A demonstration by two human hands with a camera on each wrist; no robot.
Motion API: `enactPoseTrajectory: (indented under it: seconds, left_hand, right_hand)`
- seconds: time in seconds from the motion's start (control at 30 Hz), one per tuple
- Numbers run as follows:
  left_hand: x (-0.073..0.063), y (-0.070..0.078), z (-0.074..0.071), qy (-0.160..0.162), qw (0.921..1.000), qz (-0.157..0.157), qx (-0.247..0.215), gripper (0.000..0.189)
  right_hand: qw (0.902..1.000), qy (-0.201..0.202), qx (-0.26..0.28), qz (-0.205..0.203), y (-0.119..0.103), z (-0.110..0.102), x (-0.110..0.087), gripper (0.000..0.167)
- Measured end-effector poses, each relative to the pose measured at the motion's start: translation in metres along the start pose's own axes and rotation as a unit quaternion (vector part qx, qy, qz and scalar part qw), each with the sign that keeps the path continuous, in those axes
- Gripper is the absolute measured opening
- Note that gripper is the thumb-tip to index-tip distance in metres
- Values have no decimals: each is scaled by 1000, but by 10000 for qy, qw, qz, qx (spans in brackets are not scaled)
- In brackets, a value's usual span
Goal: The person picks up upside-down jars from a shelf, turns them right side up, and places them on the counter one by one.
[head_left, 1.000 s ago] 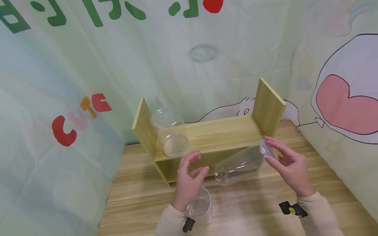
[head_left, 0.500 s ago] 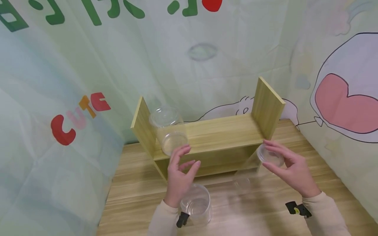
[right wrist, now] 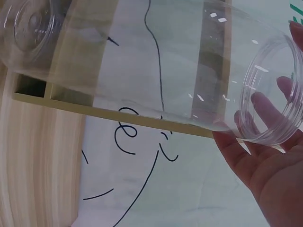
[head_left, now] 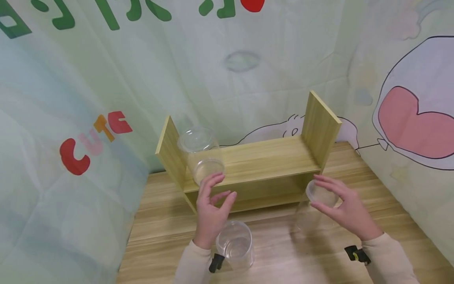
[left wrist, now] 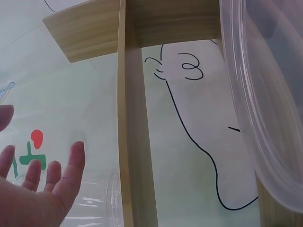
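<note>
My right hand point(head_left: 349, 207) grips a tall clear plastic jar point(head_left: 306, 215) around its mouth. The jar stands nearly upright over the table, just in front of the shelf's right end. In the right wrist view, the fingers point(right wrist: 236, 156) curl round its threaded neck, and some show through the plastic. My left hand point(head_left: 211, 211) holds nothing, its fingers loosely bent before the shelf's left part. Behind it, another clear jar point(head_left: 198, 144) stands upright on the upper board. Beside the left wrist, a shorter, wide-mouthed clear jar point(head_left: 239, 252) stands on the table.
The pale wooden shelf point(head_left: 269, 159) has a raised side panel at each end and a lower compartment point(head_left: 269, 193). It stands on a wood-grain table point(head_left: 163, 240). Printed cloth point(head_left: 283, 71) hangs behind and on both sides, close to the shelf's back.
The jar in my right hand has swung from a slant, base toward the left, to nearly upright and has come lower. My left hand has drawn away to the left.
</note>
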State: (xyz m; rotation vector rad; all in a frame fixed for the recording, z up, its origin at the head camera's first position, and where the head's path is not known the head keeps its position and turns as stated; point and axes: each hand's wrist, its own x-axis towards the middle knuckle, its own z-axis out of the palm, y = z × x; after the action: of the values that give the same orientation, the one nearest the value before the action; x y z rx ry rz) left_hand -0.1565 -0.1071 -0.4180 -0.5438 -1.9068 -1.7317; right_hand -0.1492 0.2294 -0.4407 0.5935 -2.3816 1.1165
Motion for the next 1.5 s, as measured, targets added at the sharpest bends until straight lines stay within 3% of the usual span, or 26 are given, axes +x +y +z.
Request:
enactPoseTrajectory:
  seconds: [0.37, 0.53, 0.73, 0.9, 1.1, 1.5]
  left_hand:
    - [-1, 1, -5, 136, 9999, -62, 37, 46]
    - [2, -2, -12, 664, 9977, 83, 127, 43]
    - [12, 1, -28, 1415, 9894, 183, 263, 37]
    - [22, 5, -42, 1744, 9838, 220, 362, 34]
    - [33, 7, -53, 2164, 9733, 514, 565, 31]
    - [51, 5, -74, 2533, 9600, 839, 852, 34]
  right_hand:
    - [9997, -28, -203, -145, 7, 7, -7, 59]
    - [9996, -106, -237, -122, 8, 11, -11, 57]
    - [9994, -118, -261, -194, 10, 16, -15, 56]
    - [9993, -92, -295, -225, 11, 17, -18, 57]
    - [9990, -51, -341, -270, 13, 17, -18, 58]
    - [9994, -59, -344, 11, 13, 22, -25, 55]
